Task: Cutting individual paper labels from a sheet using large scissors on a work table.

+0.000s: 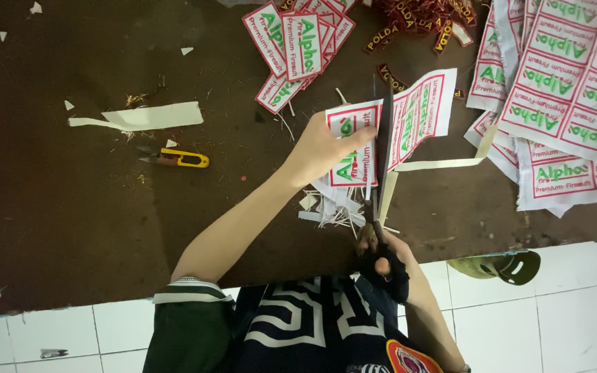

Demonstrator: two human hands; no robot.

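1. The left hand (323, 146) pinches a strip of printed labels (388, 131), thumb and fingers closed on the label nearest the body; the rest of the strip sticks out past the fingertips, away from the person.
2. The right hand (387, 266) is wrapped shut around the dark handles of a pair of scissors (381, 148). The long blades run up through the strip, between two labels, just right of the left fingers.
3. The strip looks thin, light and limp, likely woven or coated fabric; the free end sags a little, so it probably needs holding close to the cut line, on a label face rather than the edge.
4. A narrow white offcut (443, 164) trails off to the right of the blades, and a heap of thin scraps (329, 206) lies below the left hand.
5. Cut labels (298, 45) are piled beyond the left hand; uncut sheets (568, 90) lie far right of both hands.
6. A small yellow thread snipper (177, 158) lies well left of the left hand, on the dark brown table (70, 228).
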